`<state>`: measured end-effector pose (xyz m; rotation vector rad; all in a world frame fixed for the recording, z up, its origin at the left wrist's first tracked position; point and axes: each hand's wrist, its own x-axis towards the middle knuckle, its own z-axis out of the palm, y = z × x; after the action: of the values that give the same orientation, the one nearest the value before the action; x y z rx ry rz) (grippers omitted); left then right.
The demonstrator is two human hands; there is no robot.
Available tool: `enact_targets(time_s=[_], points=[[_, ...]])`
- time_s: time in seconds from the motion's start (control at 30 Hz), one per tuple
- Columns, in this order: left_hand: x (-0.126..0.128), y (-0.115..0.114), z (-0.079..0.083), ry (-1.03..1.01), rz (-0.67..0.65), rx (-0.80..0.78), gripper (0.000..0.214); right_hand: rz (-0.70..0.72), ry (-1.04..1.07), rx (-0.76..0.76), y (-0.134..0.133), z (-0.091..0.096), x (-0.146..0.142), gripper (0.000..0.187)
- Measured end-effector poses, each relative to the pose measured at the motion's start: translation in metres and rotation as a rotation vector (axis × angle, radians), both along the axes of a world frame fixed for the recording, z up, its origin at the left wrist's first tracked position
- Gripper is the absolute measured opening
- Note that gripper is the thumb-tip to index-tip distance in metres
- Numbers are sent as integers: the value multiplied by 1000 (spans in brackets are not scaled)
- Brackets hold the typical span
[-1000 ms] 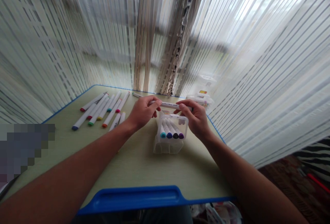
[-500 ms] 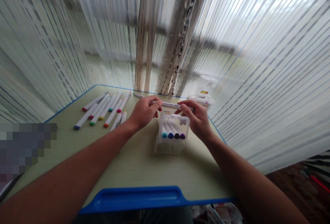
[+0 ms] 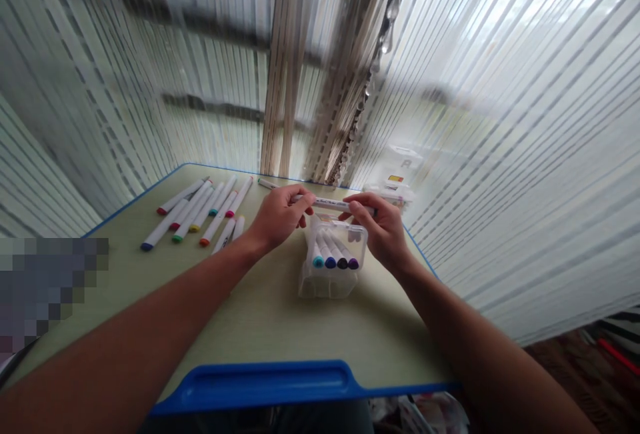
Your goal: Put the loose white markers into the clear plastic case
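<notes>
A white marker (image 3: 331, 205) with dark lettering is held level between my two hands. My left hand (image 3: 284, 213) pinches its left end, and my right hand (image 3: 379, 224) grips the right end, so both tips are covered by fingers. Just below the marker stands a clear plastic box (image 3: 327, 285) on the table. Several white markers lie side by side at its top, among them a turquoise-capped marker (image 3: 319, 261) and a purple-capped marker (image 3: 353, 263).
Loose markers (image 3: 200, 211) with coloured caps lie on the left of the table (image 3: 260, 327). Behind my right hand is another clear container (image 3: 400, 171). The table has a blue front tray (image 3: 270, 381). String curtains (image 3: 220, 74) hang right behind the table.
Both hands keep the marker in nearly the same place. The view has shifted very slightly, and the hanging curtain strings look a little displaced.
</notes>
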<state>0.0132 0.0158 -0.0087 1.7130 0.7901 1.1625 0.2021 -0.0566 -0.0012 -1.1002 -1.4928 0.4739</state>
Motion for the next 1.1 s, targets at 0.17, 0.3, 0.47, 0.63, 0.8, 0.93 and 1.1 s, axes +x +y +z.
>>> enact_targets(time_s=[0.17, 0.3, 0.47, 0.63, 0.8, 0.93, 1.1], points=[[0, 0, 0, 0, -1, 6, 24, 1, -13, 6, 0, -1, 0, 22], [0, -1, 0, 0, 3, -1, 24, 3, -18, 18, 0, -1, 1, 20], [0, 0, 0, -6, -3, -10, 23, 10, -15, 18, 1, -2, 1, 19], [0, 0, 0, -8, -6, -12, 24, 3, -24, 16, 0, -1, 1, 20], [1, -1, 0, -8, -6, -12, 24, -3, -20, 7, -1, 0, 0, 22], [0, -2, 0, -6, -4, -10, 24, 3, -18, 9, -1, 0, 0, 22], [0, -1, 0, -6, -3, -10, 24, -8, -31, 7, -1, 0, 1, 24]])
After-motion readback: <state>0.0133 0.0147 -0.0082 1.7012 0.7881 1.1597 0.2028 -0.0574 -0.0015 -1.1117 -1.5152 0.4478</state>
